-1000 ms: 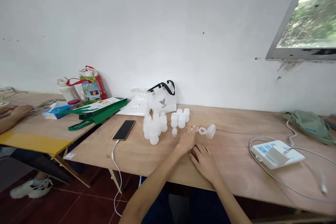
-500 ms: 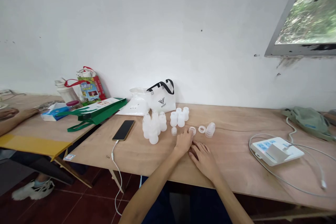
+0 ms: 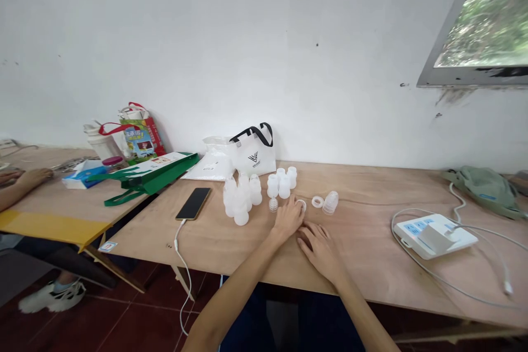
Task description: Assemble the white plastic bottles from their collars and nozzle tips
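On the plywood table [image 3: 363,253], my left hand [image 3: 289,216] rests with its fingertips on a small clear plastic ring [image 3: 302,204]; the fingers are curled over it. My right hand [image 3: 320,247] lies flat on the wood just behind, fingers spread, holding nothing. A second white ring [image 3: 317,202] and a clear ribbed cap [image 3: 330,203] lie just right of my left hand. Several small white plastic bottles [image 3: 243,198] stand in a cluster to the left, with a tiny clear cap [image 3: 273,205] beside them.
A phone [image 3: 193,203] on a white cable lies left of the bottles. A white tote bag [image 3: 253,151] and a plastic bag stand by the wall. A white power strip [image 3: 435,234] with cables sits right, a green bag [image 3: 487,190] beyond. Another person's hand [image 3: 28,177] rests on the left table.
My left hand has slid a little forward and closed over the small clear ring, which moved slightly toward me. My right hand stayed flat in place.
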Tool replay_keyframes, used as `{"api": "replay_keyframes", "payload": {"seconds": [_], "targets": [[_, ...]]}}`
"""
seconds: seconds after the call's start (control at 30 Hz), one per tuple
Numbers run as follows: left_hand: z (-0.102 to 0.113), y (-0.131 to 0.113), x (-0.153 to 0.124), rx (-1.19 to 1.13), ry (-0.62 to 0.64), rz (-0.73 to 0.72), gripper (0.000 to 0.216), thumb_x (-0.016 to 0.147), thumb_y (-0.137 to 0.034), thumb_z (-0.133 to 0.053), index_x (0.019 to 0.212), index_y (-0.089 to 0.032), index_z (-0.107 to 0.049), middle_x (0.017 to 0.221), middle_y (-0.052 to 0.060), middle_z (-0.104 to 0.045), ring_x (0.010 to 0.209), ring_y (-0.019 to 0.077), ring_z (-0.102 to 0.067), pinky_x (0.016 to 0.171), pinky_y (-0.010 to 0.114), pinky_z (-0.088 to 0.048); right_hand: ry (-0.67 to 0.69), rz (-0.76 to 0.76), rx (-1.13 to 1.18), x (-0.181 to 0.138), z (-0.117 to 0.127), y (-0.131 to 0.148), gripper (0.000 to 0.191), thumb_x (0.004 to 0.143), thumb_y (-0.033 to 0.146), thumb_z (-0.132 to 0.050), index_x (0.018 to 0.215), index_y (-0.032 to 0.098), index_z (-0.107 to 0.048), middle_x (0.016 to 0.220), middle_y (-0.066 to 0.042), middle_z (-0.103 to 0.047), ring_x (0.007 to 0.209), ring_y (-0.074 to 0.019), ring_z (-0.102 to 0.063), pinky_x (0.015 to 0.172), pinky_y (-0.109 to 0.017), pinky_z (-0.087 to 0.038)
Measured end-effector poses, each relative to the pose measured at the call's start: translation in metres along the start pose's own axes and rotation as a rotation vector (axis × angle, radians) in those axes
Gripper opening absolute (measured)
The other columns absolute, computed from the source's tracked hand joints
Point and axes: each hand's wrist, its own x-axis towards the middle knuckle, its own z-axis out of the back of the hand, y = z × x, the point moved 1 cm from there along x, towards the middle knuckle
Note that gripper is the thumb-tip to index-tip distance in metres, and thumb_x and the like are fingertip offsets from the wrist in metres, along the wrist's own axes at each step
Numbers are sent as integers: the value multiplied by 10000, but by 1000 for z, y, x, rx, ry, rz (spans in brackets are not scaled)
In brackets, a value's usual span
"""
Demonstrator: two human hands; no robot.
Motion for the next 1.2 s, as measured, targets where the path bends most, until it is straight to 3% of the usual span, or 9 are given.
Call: {"api": "replay_keyframes", "payload": {"seconds": [0.17, 0.43, 0.63, 0.93, 1.07, 1.2], "targets": [[-6, 3, 1, -20, -22, -19, 247, 1055, -381, -420, 1196, -227, -552, 1305, 88, -575, 1196, 245, -609, 866, 329, -549, 3, 5, 0, 0, 0, 1, 270, 1030, 312, -453, 1218, 262, -641, 1326, -86, -663, 1250, -269, -606, 1097, -508, -437], [-15, 8, 15, -38, -35, -3, 265, 1026, -375, -482, 1225, -208, -536, 1293, 97, -600, 1197, 246, -606, 919, 338, -532, 3, 2, 3, 0, 1, 1, 284, 1038, 320, -445, 1246, 262, -631, 1332, -82, -658, 1258, -264, -596, 1101, -506, -428], [-9, 5, 13, -47, -10, 21, 240, 1015, -316, -477, 1215, -196, -537, 1312, 116, -612, 1217, 251, -598, 926, 343, -529, 10, -5, 0, 0, 1, 2, 279, 1043, 314, -445, 1232, 259, -642, 1332, -91, -657, 1266, -273, -592, 1102, -510, -429], [20, 7, -46, -39, 95, 125, 252, 972, -309, -477, 1164, -185, -582, 1243, 139, -666, 1064, 310, -692, 831, 389, -547, 17, 6, 3, 0, 1, 2, 300, 1055, 316, -432, 1277, 257, -624, 1357, -92, -653, 1263, -276, -597, 1109, -519, -424], [31, 15, -73, -52, 162, 145, 342, 967, -360, -500, 1270, -211, -552, 1306, 139, -655, 1056, 335, -699, 856, 416, -534, 20, -2, -2, -1, -2, 0, 295, 1056, 329, -438, 1257, 247, -637, 1361, -97, -651, 1278, -274, -590, 1124, -520, -412], [34, 25, -88, -180, 119, 144, 400, 981, -423, -499, 1341, -250, -504, 1329, 122, -648, 1124, 343, -670, 914, 440, -511, 23, -11, 5, -2, -3, -1, 293, 1054, 341, -443, 1244, 241, -643, 1366, -94, -651, 1281, -272, -591, 1126, -522, -412]]}}
